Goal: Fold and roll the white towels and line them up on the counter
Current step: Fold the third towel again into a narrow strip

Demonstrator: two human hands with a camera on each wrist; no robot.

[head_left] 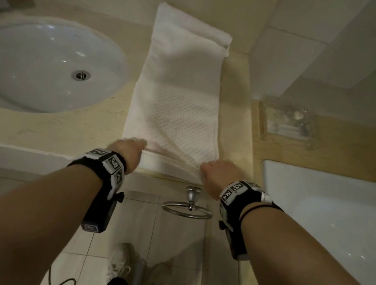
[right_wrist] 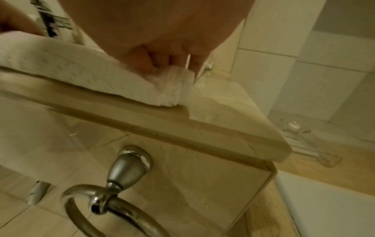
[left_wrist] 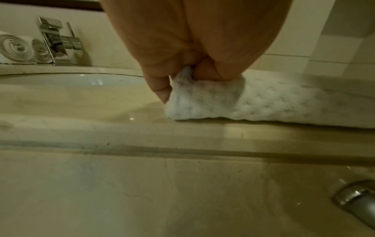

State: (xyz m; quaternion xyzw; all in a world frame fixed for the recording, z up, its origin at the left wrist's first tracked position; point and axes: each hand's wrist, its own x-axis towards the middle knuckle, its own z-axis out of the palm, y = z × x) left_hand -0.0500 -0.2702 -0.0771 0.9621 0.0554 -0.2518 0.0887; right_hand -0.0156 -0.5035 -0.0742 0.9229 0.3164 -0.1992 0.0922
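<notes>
A long white towel lies folded lengthwise on the beige counter, running from the back wall to the front edge. My left hand pinches its near left corner, fingers curled over the cloth. My right hand grips the near right corner the same way. The near end is turned up into a thick fold between both hands. Two rolled white towels stand behind the tap at the far left of the left wrist view.
A white oval sink sits left of the towel, with a chrome tap behind it. A clear glass dish stands on the ledge to the right, beside a white bathtub. A chrome towel ring hangs below the counter edge.
</notes>
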